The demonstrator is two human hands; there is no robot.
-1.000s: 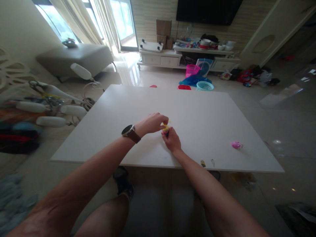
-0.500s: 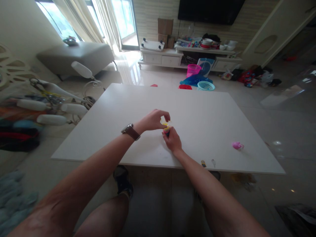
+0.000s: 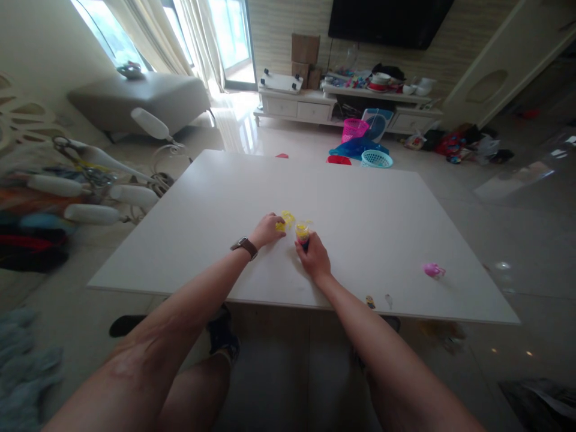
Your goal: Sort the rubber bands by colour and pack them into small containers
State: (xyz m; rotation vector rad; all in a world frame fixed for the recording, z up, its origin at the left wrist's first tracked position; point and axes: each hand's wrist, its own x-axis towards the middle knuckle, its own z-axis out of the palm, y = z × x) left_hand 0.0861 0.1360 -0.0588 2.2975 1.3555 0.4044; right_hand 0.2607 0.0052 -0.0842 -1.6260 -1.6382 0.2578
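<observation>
My right hand (image 3: pixel 315 258) is wrapped round a small clear jar (image 3: pixel 302 230) with yellow stuff inside and a dark, pinkish lower part. The jar is upright with its top uncovered. To its left, my left hand (image 3: pixel 269 230), with a watch on the wrist, curls its fingers over some of the yellow pieces (image 3: pixel 288 217), thin and looped like small bands, too small to name surely. More of them lie on the white table (image 3: pixel 216 210) just beyond the fingertips.
A pink toy-like object (image 3: pixel 433 270) lies on the table's right side. Near the front edge are a small yellow-and-blue figure (image 3: pixel 369 301) and a small clear piece (image 3: pixel 389 300). Beyond the table stand a pink basket (image 3: pixel 354 128) and a light blue basket (image 3: pixel 377 158).
My left hand has moved from above the jar down and left to the tabletop. Yellow pieces now show on the table beside it. My right hand keeps holding the jar.
</observation>
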